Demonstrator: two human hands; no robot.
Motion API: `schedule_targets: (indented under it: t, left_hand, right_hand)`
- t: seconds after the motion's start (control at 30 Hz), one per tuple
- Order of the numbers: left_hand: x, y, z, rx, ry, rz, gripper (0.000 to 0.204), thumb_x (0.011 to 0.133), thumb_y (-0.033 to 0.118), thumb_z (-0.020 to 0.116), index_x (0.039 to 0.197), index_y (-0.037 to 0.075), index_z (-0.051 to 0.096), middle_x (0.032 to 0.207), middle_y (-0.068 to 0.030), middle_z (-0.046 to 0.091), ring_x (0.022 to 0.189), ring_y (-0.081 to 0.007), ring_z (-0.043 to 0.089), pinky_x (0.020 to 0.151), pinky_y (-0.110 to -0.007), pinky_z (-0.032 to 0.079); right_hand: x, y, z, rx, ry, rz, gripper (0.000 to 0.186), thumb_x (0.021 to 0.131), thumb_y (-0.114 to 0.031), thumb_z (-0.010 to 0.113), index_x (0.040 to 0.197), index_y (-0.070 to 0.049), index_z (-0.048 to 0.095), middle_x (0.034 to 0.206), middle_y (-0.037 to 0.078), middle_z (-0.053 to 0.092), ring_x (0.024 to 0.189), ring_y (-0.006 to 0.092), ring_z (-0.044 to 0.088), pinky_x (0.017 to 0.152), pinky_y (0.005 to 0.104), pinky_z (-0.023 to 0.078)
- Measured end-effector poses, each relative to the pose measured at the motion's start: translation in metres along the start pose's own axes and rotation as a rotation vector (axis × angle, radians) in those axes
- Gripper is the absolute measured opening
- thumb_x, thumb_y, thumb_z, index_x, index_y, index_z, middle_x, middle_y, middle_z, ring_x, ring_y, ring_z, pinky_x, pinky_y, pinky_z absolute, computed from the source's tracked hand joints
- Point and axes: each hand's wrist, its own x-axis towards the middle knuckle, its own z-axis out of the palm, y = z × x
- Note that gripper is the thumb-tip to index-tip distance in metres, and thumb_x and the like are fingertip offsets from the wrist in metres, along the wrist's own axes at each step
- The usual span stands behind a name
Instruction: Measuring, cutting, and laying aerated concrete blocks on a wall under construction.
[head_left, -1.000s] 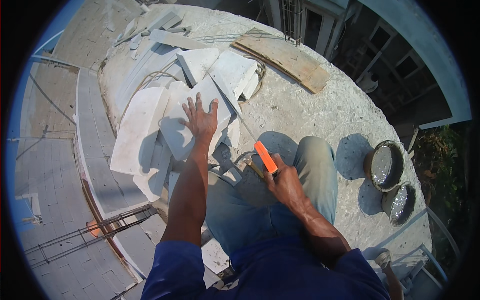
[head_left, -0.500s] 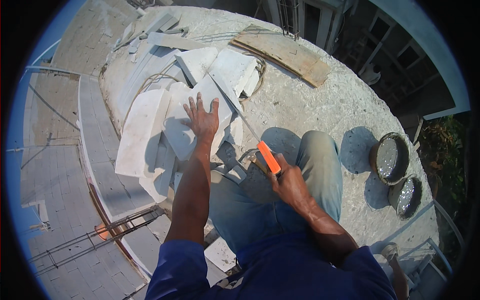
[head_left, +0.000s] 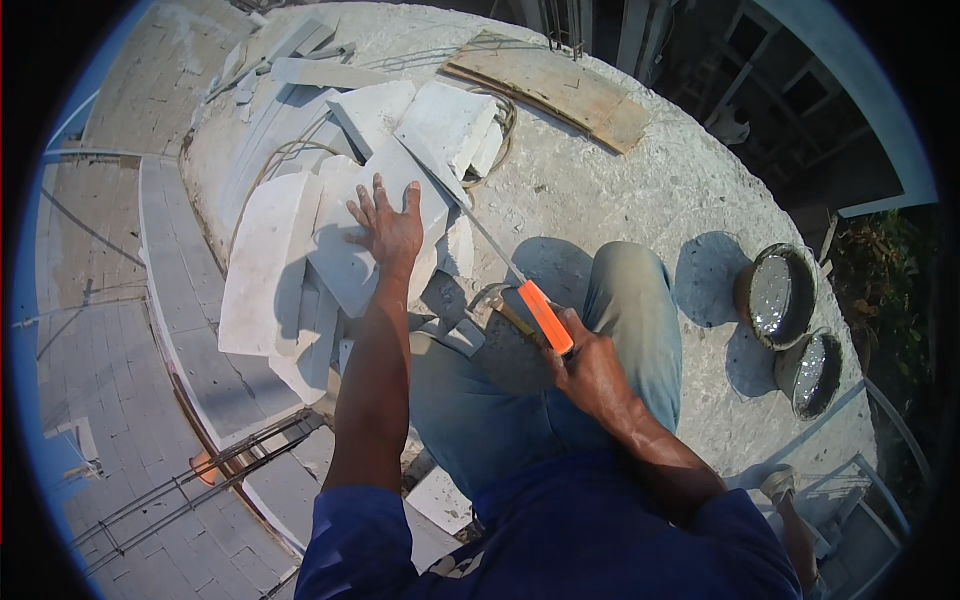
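Note:
My right hand (head_left: 592,372) is closed around the orange handle of a handsaw (head_left: 547,318). The saw's long, thin blade slants up and left along the right edge of a white block (head_left: 428,205). My left hand (head_left: 390,226) lies on the top of that block with its fingers spread. Left of it leans another large white block (head_left: 265,265), with broken pieces below. Between my knees lies a tool with a yellowish handle (head_left: 508,312), partly hidden by the saw and my hand, near a small white offcut (head_left: 465,337).
More white blocks (head_left: 450,120) and slabs are piled beyond my hands. Boards (head_left: 560,90) lie on the rough concrete. Two buckets (head_left: 782,295) of wet grey mix stand at right. A rebar cage (head_left: 190,478) juts out at lower left, and another person's foot (head_left: 780,484) shows at lower right.
My right hand has drawn the saw back a little toward me along the block's edge. The left hand stays on the block. The whole view has shifted slightly.

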Motion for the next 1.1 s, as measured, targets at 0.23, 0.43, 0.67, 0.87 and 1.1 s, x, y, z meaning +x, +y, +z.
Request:
schedule_targets:
  t: [0.23,0.43,0.67,0.87,1.1]
  left_hand:
    - [0.001,0.025,-0.002,0.018,0.011,0.081,0.081,0.094,0.071,0.040,0.157,0.020,0.032,0.163,-0.0176,0.022,0.151,-0.0454,0.010,0.109,-0.079,0.007]
    - [0.004,-0.005,0.006,0.048,0.039,0.052,0.081,0.094,0.072,0.039,0.156,0.020,0.032,0.163,-0.0188,0.023,0.150,-0.0463,0.013,0.108,-0.080,0.009]
    - [0.006,0.008,-0.005,0.038,0.042,0.099,0.081,0.094,0.072,0.040,0.157,0.021,0.031,0.164,-0.0167,0.022,0.150,-0.0455,0.013,0.108,-0.080,0.009]
    - [-0.006,0.002,0.012,0.045,-0.026,0.016,0.081,0.093,0.073,0.039,0.157,0.023,0.030,0.165,-0.0149,0.020,0.152,-0.0438,0.010,0.109,-0.079,0.008]
    - [0.004,0.008,-0.008,0.035,0.032,0.081,0.081,0.094,0.072,0.040,0.157,0.022,0.031,0.163,-0.0166,0.024,0.151,-0.0463,0.012,0.108,-0.080,0.008]
  right_hand:
    - [0.050,0.006,0.001,0.037,0.022,0.065,0.039,0.088,-0.007,0.066,0.123,0.004,0.053,0.077,0.028,0.066,0.076,0.0468,0.067,0.065,0.0501,0.055]
    - [0.026,-0.008,0.002,0.025,-0.029,0.055,0.042,0.087,-0.005,0.067,0.125,0.003,0.052,0.079,0.029,0.066,0.076,0.0463,0.067,0.065,0.0496,0.055]
    - [0.015,0.004,-0.011,0.042,0.046,-0.012,0.045,0.088,-0.006,0.066,0.129,0.003,0.052,0.081,0.027,0.067,0.076,0.0453,0.067,0.065,0.0477,0.055]
    - [0.053,0.000,0.006,-0.013,-0.039,0.022,0.044,0.090,-0.008,0.065,0.130,0.004,0.051,0.079,0.028,0.066,0.075,0.0451,0.068,0.065,0.0472,0.055]
    - [-0.022,0.000,-0.021,0.060,0.114,-0.055,0.045,0.088,-0.007,0.067,0.129,0.002,0.052,0.080,0.026,0.067,0.078,0.0462,0.068,0.066,0.0479,0.055]
